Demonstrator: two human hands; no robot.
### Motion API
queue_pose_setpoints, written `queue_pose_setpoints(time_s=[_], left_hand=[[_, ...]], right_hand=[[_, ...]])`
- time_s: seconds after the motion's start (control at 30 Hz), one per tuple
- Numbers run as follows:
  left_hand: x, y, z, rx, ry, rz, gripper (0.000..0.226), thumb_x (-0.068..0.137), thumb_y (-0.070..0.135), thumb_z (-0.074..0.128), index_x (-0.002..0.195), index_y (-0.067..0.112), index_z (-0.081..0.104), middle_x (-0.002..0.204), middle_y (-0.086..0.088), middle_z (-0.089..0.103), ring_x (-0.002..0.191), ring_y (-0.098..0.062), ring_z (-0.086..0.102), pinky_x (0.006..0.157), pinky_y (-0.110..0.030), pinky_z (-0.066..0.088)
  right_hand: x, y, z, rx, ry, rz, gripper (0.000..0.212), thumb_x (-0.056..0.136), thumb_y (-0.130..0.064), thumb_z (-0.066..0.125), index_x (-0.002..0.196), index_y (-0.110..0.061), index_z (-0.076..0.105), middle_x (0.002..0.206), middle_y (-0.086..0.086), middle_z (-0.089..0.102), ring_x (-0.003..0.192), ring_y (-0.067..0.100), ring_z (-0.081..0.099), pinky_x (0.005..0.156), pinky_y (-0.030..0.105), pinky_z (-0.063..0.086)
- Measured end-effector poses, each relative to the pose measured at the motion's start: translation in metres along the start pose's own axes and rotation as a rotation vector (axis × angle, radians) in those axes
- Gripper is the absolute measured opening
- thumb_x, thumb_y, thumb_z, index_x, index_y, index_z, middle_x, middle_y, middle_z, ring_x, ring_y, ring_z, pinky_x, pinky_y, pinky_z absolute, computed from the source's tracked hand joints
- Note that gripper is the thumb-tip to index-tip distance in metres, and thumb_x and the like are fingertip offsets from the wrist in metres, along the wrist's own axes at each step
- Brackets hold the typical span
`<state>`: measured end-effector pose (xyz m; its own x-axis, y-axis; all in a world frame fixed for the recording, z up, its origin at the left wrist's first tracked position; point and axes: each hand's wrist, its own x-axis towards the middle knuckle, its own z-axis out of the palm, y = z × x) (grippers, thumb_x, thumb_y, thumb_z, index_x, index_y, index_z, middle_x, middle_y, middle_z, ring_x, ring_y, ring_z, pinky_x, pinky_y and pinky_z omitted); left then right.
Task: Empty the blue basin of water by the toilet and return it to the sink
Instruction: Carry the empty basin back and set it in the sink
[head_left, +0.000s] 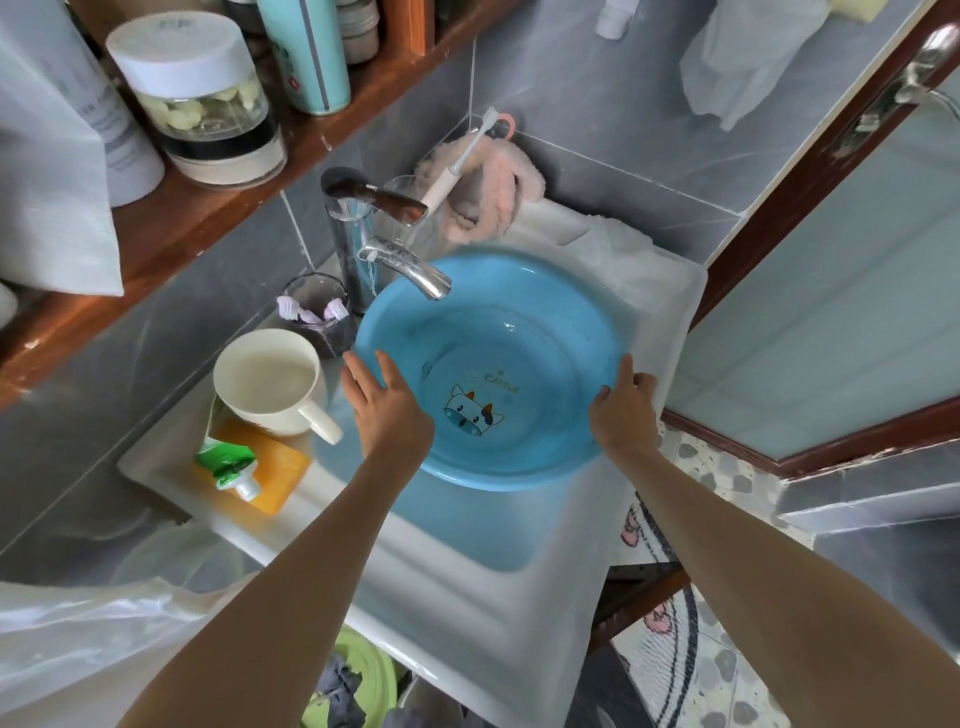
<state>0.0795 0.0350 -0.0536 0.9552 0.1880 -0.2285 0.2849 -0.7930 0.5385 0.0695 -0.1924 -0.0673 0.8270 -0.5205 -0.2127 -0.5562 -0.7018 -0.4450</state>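
The blue basin (519, 332), with a cartoon cow on its bottom, rests in the white sink (483, 587) under the chrome tap (410, 267). Some clear water seems to lie in its bottom. My left hand (387, 405) grips the basin's left rim, thumb inside. My right hand (626, 410) holds the right rim, fingers curled over the edge. The toilet is out of view.
A cream mug (272, 384), a toothpaste tube (231, 467) on an orange box and a dark cup of toothbrushes (317, 312) crowd the sink's left ledge. A wooden shelf (218, 208) with jars hangs above. A door frame (810, 176) stands right; a green bucket (363, 686) sits below.
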Motion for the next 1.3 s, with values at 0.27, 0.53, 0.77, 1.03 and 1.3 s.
queue_pose_setpoints(time_s=[0.27,0.53,0.77,1.03,1.3], left_hand=[[-0.026,-0.002,-0.009,-0.266,-0.026,0.049,0.068,0.088,0.002,0.044,0.148,0.002,0.011,0.157,-0.021,-0.014,0.145,-0.036,-0.012,0.117,-0.036,0.006],[-0.038,-0.011,-0.021,-0.737,-0.006,-0.161,0.058,0.083,0.001,0.046,0.14,0.005,0.033,0.144,-0.016,0.038,0.129,-0.033,0.042,0.106,-0.043,0.04],[-0.034,-0.024,-0.027,-0.71,-0.1,-0.165,0.055,0.08,-0.001,0.044,0.134,0.012,0.042,0.118,-0.014,0.055,0.088,-0.026,0.053,0.072,-0.03,0.048],[-0.04,-0.035,-0.031,-0.568,-0.112,-0.058,0.042,0.084,0.003,0.044,0.126,0.01,0.049,0.11,-0.012,0.063,0.095,-0.031,0.059,0.07,-0.025,0.042],[-0.042,-0.03,-0.035,-0.534,-0.135,-0.023,0.037,0.084,0.008,0.047,0.121,0.006,0.047,0.12,-0.019,0.058,0.108,-0.038,0.056,0.084,-0.041,0.052]], right_hand=[[-0.056,0.007,0.001,-0.232,0.262,-0.524,0.043,0.085,-0.008,0.053,0.127,-0.003,0.056,0.128,0.023,0.057,0.115,0.041,0.055,0.101,0.056,0.039],[-0.117,0.006,0.02,-0.328,0.149,-0.943,0.039,0.072,-0.012,0.068,0.11,-0.008,0.068,0.099,0.008,0.073,0.088,0.027,0.07,0.095,0.055,0.044],[-0.127,0.0,0.024,-0.449,0.216,-0.867,0.035,0.071,-0.001,0.072,0.106,-0.008,0.069,0.086,0.01,0.073,0.082,0.029,0.07,0.092,0.055,0.046],[-0.13,0.002,0.026,-0.457,0.267,-0.892,0.034,0.069,-0.005,0.077,0.102,-0.007,0.07,0.083,0.009,0.073,0.078,0.028,0.071,0.087,0.056,0.05],[-0.129,0.0,0.027,-0.395,0.304,-0.902,0.034,0.077,-0.013,0.07,0.11,-0.007,0.068,0.093,0.009,0.074,0.084,0.028,0.071,0.091,0.057,0.047]])
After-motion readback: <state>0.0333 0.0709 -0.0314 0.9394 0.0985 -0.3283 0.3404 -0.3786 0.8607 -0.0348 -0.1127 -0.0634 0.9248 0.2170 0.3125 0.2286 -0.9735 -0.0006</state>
